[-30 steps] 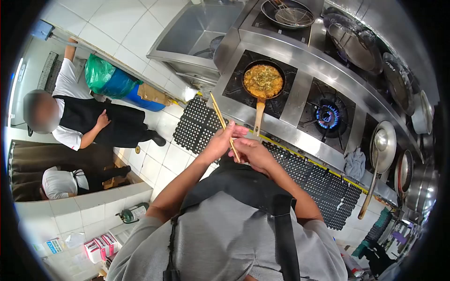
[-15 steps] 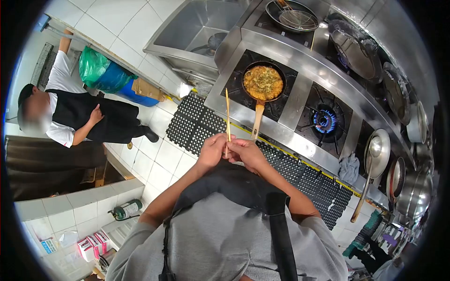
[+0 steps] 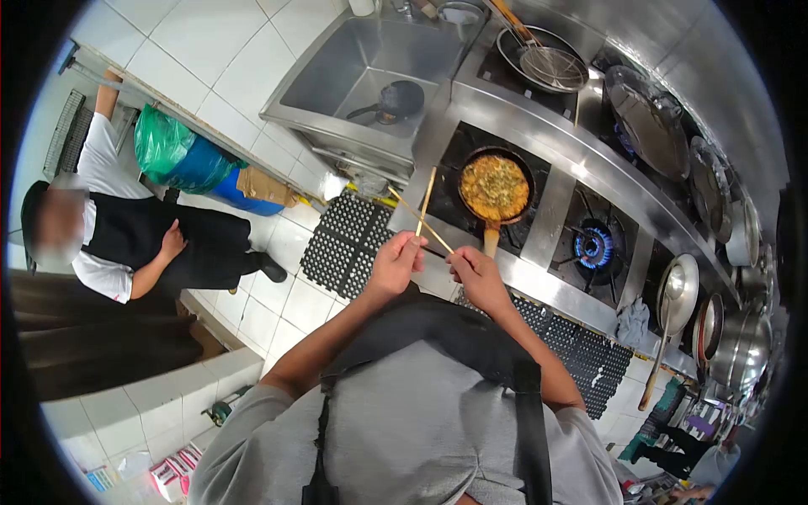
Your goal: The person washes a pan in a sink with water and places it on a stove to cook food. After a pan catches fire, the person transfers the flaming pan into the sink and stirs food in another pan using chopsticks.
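Each of my hands pinches one chopstick, and the two sticks cross in front of me. My left hand (image 3: 396, 263) grips the end of a nearly upright chopstick (image 3: 427, 200). The slanting chopstick (image 3: 411, 210) runs up and left from the fingertips of my right hand (image 3: 477, 275). Just beyond my hands, a pan (image 3: 532, 189) sits on a stove burner, its wooden handle toward me. A browned, flat round of food (image 3: 495, 187) with greenish bits fills the pan.
A lit burner (image 3: 593, 246) shows blue flame right of the pan. The sink (image 3: 362, 67) holds a dark pan. A ladle (image 3: 675, 282) rests at the right beside a grey cloth (image 3: 633, 323). A co-worker in a black apron (image 3: 126, 240) stands at the left.
The chopsticks, together between both hands before, are now apart, one in each hand, and crossed. My right hand has moved away from my left. The view has shifted slightly.
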Available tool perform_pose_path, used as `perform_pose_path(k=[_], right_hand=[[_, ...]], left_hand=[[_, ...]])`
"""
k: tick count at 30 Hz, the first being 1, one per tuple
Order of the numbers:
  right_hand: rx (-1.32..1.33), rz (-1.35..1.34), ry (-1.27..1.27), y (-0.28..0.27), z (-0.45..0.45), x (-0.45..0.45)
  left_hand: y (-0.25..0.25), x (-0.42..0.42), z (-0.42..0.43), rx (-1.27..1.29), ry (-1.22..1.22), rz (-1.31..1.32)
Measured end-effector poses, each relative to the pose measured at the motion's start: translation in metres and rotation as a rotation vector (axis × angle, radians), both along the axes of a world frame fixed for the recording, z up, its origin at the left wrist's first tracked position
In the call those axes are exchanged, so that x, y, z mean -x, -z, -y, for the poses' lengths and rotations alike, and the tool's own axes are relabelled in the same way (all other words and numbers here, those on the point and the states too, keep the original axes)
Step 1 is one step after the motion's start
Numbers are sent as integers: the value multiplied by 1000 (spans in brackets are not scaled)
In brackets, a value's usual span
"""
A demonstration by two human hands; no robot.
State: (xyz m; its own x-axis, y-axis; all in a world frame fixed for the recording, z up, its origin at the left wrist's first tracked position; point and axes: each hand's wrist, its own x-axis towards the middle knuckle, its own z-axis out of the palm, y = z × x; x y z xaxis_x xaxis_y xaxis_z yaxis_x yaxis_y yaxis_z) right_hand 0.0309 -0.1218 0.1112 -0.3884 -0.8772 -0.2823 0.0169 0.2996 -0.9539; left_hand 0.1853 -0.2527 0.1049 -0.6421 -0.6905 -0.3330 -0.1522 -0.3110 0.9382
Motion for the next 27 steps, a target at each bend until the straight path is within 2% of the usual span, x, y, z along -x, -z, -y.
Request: perform_pose_path(k=[3, 4, 7, 10, 12, 15, 16, 19, 21, 23, 27], right_hand=[[9, -286, -15, -24, 38, 8], [1, -331, -8, -38, 53, 9], [52, -528, 0, -59, 103, 15], [113, -790, 97, -52, 152, 28], [52, -740, 160, -63, 187, 36], [1, -598, 198, -75, 222, 32], [-2, -536, 181, -74, 228, 28], [-63, -413, 47, -68, 233, 6], [-81, -474, -31, -67, 233, -12], [11, -792, -117, -56, 231, -21], [46, -793, -244, -66, 226, -22]], left_hand=[[-14, -9, 42, 272, -15, 39], [-30, -8, 54, 257, -61, 72], [-21, -13, 103, 602, -100, 62], [-23, -21, 141, 605, -154, 83], [-20, -30, 166, 629, -177, 78], [-17, -38, 191, 184, -222, 75], [-14, -38, 201, 182, -170, 41], [-7, -13, 206, -167, -220, -223], [-10, 3, 200, -280, -186, -287], [-13, 14, 189, -360, -191, -322], [-31, 11, 179, -373, -273, -285]])
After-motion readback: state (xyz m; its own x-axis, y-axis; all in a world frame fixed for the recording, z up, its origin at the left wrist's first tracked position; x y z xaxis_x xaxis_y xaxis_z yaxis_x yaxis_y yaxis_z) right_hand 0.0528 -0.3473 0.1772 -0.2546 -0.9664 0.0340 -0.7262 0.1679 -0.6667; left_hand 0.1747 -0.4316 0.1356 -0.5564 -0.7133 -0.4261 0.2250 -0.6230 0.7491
